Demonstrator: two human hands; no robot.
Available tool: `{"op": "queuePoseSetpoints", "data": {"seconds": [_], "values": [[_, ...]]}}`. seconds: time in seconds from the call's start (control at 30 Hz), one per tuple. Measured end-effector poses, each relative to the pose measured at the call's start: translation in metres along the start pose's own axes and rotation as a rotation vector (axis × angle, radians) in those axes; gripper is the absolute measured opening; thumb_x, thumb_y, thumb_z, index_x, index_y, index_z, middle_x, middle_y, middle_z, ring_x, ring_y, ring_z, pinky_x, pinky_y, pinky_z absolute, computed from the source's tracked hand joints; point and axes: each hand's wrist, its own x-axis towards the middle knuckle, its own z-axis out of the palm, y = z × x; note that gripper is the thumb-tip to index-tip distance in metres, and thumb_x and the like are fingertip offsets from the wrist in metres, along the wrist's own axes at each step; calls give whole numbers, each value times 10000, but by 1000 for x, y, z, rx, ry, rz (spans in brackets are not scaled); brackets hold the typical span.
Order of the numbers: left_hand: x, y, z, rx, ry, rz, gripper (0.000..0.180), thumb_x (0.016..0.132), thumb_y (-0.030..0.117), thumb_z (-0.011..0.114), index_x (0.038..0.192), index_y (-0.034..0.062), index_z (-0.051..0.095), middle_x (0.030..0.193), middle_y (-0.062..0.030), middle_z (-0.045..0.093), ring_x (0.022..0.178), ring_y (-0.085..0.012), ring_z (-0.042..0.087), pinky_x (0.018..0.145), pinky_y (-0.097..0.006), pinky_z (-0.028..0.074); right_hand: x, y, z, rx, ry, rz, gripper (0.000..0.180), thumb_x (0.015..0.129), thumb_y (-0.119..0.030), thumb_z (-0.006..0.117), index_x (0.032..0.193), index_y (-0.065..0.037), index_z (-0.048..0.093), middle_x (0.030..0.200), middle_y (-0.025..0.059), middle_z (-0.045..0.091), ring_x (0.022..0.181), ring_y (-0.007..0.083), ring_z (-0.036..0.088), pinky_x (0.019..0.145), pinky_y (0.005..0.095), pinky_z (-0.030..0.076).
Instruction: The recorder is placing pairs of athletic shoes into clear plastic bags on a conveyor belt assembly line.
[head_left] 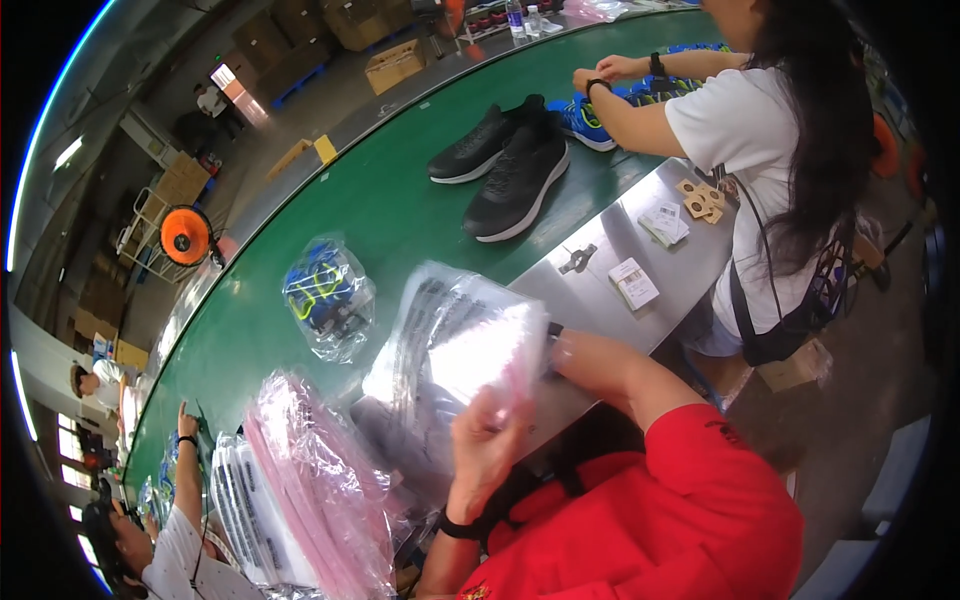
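Note:
My left hand (486,436), a dark band at its wrist, is closed on the near edge of a clear plastic bag (455,345). Glare covers much of the bag, which has dark print on its left part. From the right, my right hand (557,346) reaches the bag; its fingers are hidden by the plastic. To the left lie a stack of pink plastic bags (310,480) and clear printed bags (250,510). Beyond them, a blue and yellow-green shoe pair wrapped in clear plastic (325,298) sits on the green belt (400,230).
Black sneakers (520,185) stand farther along the belt. A metal ledge (610,235) holds white labels (635,284) and brown tags (702,202). At right, a co-worker in white (740,130) handles blue shoes (590,124). Another person (185,545) reaches over the belt at lower left.

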Motion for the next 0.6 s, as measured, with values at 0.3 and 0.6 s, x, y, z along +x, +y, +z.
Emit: {"op": "queuePoseSetpoints", "data": {"seconds": [0.3, 0.6], "values": [[3, 6, -16, -149, 261, -91, 167, 838, 82, 676, 986, 26, 623, 820, 21, 599, 681, -39, 492, 583, -191, 395, -17, -17, -6, -281, -67, 11, 418, 857, -349, 490, 1092, -38, 638, 1095, 196, 612, 1113, 356, 527, 963, 480, 382], [6, 10, -34, -190, 414, 62, 163, 825, 28, 660, 971, 38, 589, 799, 24, 585, 644, -29, 510, 529, -172, 385, -6, -7, 2, -653, 273, 36, 436, 846, -375, 518, 1137, -70, 628, 1252, 145, 538, 1245, 334, 409, 975, 537, 317]]}}
